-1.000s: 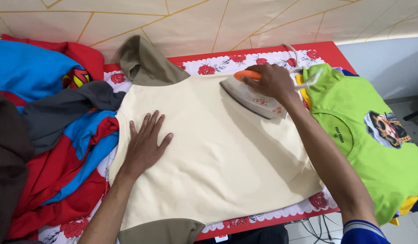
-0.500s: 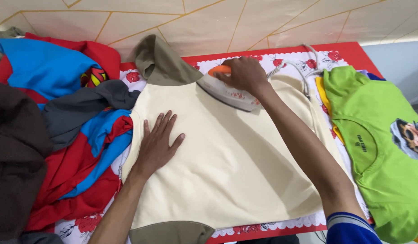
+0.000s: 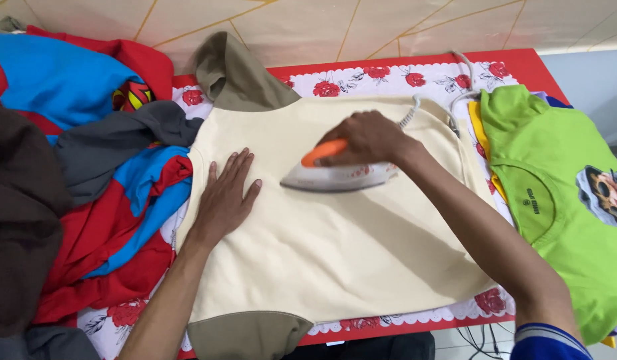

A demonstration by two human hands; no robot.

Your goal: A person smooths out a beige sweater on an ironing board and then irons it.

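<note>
Since half a second ago the iron (image 3: 338, 175) has slid from the collar end of the cream shirt (image 3: 322, 233) toward its middle, its point now aimed at the flat hand. At far left lies a heap of unpressed clothes (image 3: 82, 167) in blue, red, grey and dark brown. Next to it the left hand (image 3: 223, 200) lies open and flat on the shirt, fingers spread, holding nothing and pinning the fabric near its left edge. Right of it the right hand (image 3: 365, 139) keeps its grip closed around the iron's orange handle (image 3: 324, 152), soleplate down on the cloth, cord (image 3: 432, 110) trailing behind. The shirt is spread across a desk covered by a rose-printed cloth (image 3: 382, 75), olive sleeves at top and bottom. At far right rests a lime-green T-shirt (image 3: 555, 200). Pressing the shirt's body looks midway; a further stroke would call for steady downward pressure while stopping short of the fingertips.
</note>
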